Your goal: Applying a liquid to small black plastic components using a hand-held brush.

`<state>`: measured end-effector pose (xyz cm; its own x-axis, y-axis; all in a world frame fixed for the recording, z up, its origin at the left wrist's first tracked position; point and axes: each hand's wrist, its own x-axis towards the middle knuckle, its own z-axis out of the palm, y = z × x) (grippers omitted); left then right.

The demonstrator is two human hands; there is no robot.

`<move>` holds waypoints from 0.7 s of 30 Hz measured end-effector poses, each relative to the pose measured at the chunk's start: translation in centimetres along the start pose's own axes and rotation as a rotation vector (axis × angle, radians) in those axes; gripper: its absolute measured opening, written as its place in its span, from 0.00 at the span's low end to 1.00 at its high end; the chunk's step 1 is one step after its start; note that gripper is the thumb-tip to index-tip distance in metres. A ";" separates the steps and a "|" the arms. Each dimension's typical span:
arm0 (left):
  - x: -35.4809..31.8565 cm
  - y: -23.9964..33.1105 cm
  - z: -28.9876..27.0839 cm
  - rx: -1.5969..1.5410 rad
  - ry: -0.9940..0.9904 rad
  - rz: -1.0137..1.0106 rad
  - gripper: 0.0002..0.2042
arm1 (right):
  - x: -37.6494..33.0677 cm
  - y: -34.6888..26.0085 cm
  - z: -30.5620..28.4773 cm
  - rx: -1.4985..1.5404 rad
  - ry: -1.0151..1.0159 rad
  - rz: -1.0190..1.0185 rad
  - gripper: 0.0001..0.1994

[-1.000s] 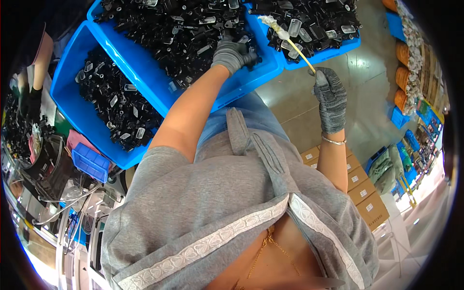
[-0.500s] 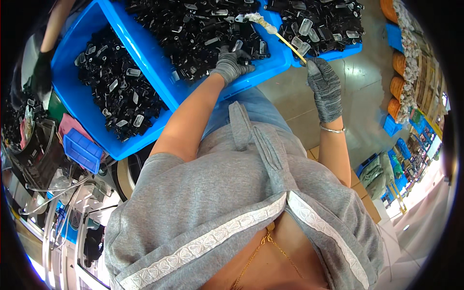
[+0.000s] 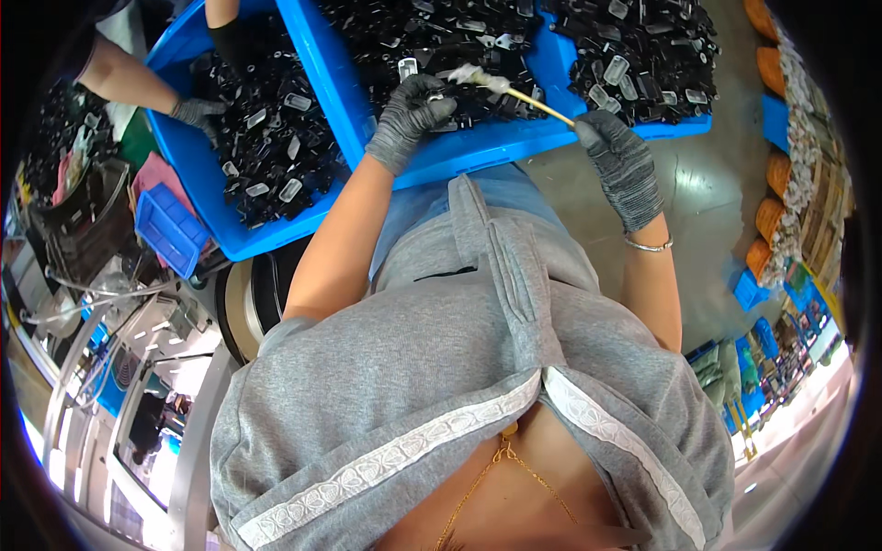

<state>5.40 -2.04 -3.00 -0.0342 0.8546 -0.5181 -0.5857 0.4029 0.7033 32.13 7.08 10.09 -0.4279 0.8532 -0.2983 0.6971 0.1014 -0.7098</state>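
My right hand, in a grey knit glove, grips the end of a thin wooden stick. A ragged white tuft is bound to its far end, which points left over the middle blue bin. My left hand, gloved alike, is above that bin's near edge with thumb and fingers drawn together. A small pale glint shows at its fingertips, too small to name. Black plastic parts with clear pieces among them fill the bin below both hands.
Another blue bin of black parts stands at left, where another person's gloved hand reaches in. A third heap of parts lies at right. Beside the left bin is a small blue tray. Orange baskets line the far right.
My left hand has lifted from among the parts and its fingers have closed. The stick stays in my right hand. Another person's gloved hand has come over the left bin.
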 end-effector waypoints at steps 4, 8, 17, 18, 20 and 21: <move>-1.1 1.9 -0.9 0.592 0.117 0.205 0.23 | 1.3 -3.5 -0.3 -0.073 -0.161 -0.078 0.12; -2.8 3.0 0.7 1.044 0.176 0.314 0.20 | 2.5 -6.3 -0.2 -0.376 -0.276 -0.264 0.14; -3.2 -0.1 -0.7 0.301 0.177 0.299 0.13 | 2.9 -11.3 0.5 -0.775 -0.378 -0.449 0.10; -3.2 -0.2 -0.9 0.136 0.155 0.133 0.14 | 2.8 -11.6 0.5 -0.811 -0.420 -0.435 0.10; -3.3 -0.3 -0.8 0.337 0.178 0.172 0.14 | 2.8 -11.3 0.7 -0.788 -0.384 -0.475 0.10; -3.4 -0.3 -0.7 0.536 0.201 0.208 0.15 | 2.8 -11.1 0.9 -0.767 -0.350 -0.515 0.09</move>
<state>5.16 -5.33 -1.80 -0.2872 0.8756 -0.3883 -0.0630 0.3872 0.9198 22.64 7.90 16.58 -0.8436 0.4248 -0.3285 0.5090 0.8275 -0.2371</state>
